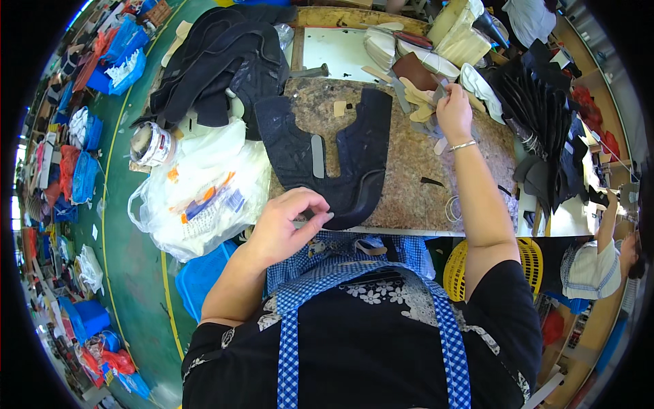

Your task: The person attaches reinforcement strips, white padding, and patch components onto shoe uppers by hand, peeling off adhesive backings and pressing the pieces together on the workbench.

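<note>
A black U-shaped shoe-upper piece [364, 163] lies on the worn work board, with a grey oblong patch [317, 157] on its left arm. At its near edge is my left hand [289, 221], thumb and forefinger drawn together in a pinch; anything between the tips is too small to make out. My right hand [455, 112] reaches to the far right, over a pile of small beige and grey pieces [419, 99]. Its fingers are closed on a thin grey piece [441, 90], partly hidden by the hand.
Black upper pieces [218, 65] are heaped at far left, above a white plastic bag [204, 191] and a tub [151, 144]. A hammer [310, 71] lies behind the board. Black material [535, 95] hangs at right; a yellow basket [528, 266] sits below. Another person [593, 266] works at far right.
</note>
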The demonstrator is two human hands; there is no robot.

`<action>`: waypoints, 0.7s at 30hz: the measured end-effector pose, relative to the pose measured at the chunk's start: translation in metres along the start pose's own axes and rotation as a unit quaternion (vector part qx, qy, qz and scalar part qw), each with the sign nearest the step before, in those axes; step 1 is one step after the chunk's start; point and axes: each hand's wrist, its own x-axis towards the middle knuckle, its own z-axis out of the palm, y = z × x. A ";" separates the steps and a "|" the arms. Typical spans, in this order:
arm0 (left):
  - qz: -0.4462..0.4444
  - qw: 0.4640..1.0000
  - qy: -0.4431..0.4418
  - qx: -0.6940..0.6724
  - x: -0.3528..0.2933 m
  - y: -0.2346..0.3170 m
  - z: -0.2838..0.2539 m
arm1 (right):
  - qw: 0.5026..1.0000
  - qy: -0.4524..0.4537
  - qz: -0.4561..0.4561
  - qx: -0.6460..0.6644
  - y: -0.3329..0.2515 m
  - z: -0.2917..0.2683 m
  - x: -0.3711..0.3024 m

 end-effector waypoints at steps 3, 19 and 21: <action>-0.044 0.999 0.012 -0.005 0.000 0.000 -0.001 | 0.999 0.040 -0.009 0.035 -0.009 -0.003 -0.001; 0.032 0.988 0.150 -0.002 0.046 0.003 0.026 | 0.973 0.014 -0.030 0.229 -0.090 -0.064 -0.029; 0.078 0.970 0.223 0.063 0.055 0.006 0.030 | 0.942 -0.132 -0.043 0.304 -0.117 -0.080 -0.052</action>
